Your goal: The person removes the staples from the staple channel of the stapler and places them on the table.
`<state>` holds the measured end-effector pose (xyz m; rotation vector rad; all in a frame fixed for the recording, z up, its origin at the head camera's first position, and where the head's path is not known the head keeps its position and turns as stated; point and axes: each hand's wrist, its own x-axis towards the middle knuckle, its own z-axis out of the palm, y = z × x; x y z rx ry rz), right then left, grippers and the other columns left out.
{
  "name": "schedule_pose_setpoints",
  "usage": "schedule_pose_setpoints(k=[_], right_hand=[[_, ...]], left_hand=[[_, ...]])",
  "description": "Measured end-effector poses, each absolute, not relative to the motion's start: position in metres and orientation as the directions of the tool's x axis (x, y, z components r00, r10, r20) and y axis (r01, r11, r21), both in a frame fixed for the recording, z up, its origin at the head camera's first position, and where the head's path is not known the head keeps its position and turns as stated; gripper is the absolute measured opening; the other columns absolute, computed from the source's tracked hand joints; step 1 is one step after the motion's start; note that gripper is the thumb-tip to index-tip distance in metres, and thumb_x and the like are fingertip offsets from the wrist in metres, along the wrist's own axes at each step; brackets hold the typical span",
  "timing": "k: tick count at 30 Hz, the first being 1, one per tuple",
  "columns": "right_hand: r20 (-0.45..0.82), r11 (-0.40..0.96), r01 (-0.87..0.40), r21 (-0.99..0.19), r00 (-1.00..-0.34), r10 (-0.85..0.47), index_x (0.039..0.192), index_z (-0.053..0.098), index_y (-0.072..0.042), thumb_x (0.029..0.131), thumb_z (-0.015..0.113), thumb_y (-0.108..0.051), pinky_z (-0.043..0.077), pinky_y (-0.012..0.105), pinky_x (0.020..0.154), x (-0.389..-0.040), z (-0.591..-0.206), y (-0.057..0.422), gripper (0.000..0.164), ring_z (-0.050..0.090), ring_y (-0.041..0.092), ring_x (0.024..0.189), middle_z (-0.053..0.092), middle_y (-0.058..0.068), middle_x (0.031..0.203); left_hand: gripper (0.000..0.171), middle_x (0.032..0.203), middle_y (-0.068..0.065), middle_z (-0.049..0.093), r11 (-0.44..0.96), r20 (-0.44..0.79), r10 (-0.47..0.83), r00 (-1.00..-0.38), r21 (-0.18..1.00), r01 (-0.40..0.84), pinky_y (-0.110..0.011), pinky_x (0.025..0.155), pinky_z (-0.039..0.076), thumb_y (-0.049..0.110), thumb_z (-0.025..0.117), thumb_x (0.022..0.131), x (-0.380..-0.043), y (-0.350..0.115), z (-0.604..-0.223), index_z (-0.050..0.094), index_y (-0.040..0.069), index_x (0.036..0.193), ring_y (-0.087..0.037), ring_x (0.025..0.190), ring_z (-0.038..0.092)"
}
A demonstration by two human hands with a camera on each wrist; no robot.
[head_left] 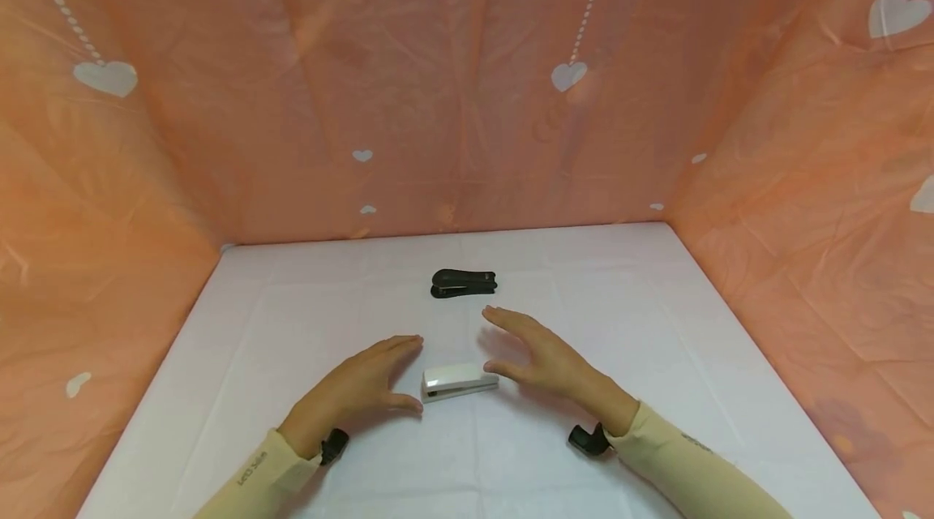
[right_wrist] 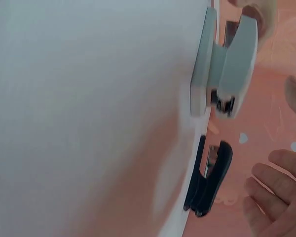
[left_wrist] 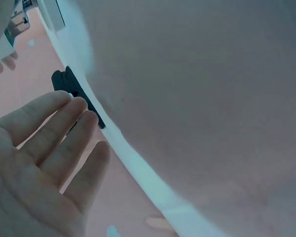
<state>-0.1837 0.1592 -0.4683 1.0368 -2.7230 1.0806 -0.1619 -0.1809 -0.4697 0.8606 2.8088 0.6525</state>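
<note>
A white stapler (head_left: 456, 382) lies on the white-covered table between the two hands, its length running left to right. My left hand (head_left: 365, 381) is held just left of it, fingers extended and thumb apart, with nothing in its grasp. On the other side, my right hand (head_left: 543, 353) has its fingers spread, and the thumb tip overlaps the stapler's right end in the head view. Farther back lies a black stapler (head_left: 464, 284), beyond the fingertips of both hands. The right wrist view shows the white stapler (right_wrist: 227, 66) and the black stapler (right_wrist: 207, 180) side-on.
White cloth (head_left: 598, 284) covers the table. Orange curtains (head_left: 452, 113) with pale hearts rise along the back and both sides. Each wrist wears a black camera, one on the left wrist (head_left: 335, 446) and one on the right wrist (head_left: 588, 440).
</note>
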Motion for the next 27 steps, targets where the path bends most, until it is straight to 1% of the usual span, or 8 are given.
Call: schedule_pose_setpoints(k=[8,14,20,25,27], right_hand=[[0.305,0.438,-0.63,-0.642,-0.733,-0.608,0.15,0.061,-0.006,0.093,0.087,-0.028,0.045,0.051,0.116,-0.179,-0.469,0.14,0.066,0.057,0.029,0.142,0.063,0.006,0.152],[0.326,0.396,-0.656,-0.643,-0.702,-0.633,0.141,0.067,-0.004,0.09,0.089,-0.023,0.051,0.049,0.111,-0.177,-0.471,0.127,0.058,0.063,0.028,0.133,0.07,0.006,0.14],[0.33,0.342,-0.673,-0.656,-0.663,-0.672,0.132,0.071,-0.004,0.091,0.089,-0.017,0.055,0.04,0.105,-0.175,-0.474,0.114,0.047,0.068,0.023,0.123,0.072,0.005,0.132],[0.347,0.282,-0.69,-0.667,-0.622,-0.702,0.128,0.073,-0.004,0.092,0.087,-0.015,0.056,0.034,0.101,-0.176,-0.477,0.105,0.04,0.068,0.02,0.116,0.073,0.005,0.126],[0.345,0.269,-0.686,-0.676,-0.617,-0.707,0.127,0.073,-0.005,0.092,0.087,-0.015,0.055,0.033,0.1,-0.176,-0.478,0.102,0.039,0.067,0.018,0.114,0.073,0.004,0.123]], left_hand=[[0.086,0.145,-0.011,0.066,0.756,-0.034,0.524,-0.851,0.48,0.446,-0.052,0.116,0.045,0.048,0.097,0.075,-0.161,-0.17,-0.469,0.066,0.003,0.142,-0.033,0.139,0.059],[0.069,0.135,-0.009,0.07,0.752,-0.018,0.531,-0.847,0.47,0.462,-0.052,0.112,0.049,0.039,0.099,0.075,-0.161,-0.164,-0.467,0.073,0.006,0.13,-0.031,0.131,0.064],[0.054,0.134,-0.008,0.07,0.765,-0.002,0.513,-0.858,0.454,0.456,-0.054,0.106,0.053,0.037,0.099,0.074,-0.159,-0.161,-0.468,0.076,0.012,0.116,-0.032,0.129,0.065],[0.05,0.132,-0.007,0.07,0.776,0.012,0.498,-0.867,0.439,0.453,-0.054,0.102,0.056,0.037,0.1,0.073,-0.159,-0.158,-0.472,0.076,0.015,0.112,-0.031,0.128,0.065],[0.049,0.132,-0.005,0.07,0.776,0.024,0.5,-0.866,0.431,0.46,-0.053,0.099,0.057,0.036,0.1,0.073,-0.158,-0.158,-0.473,0.076,0.015,0.111,-0.031,0.126,0.065]])
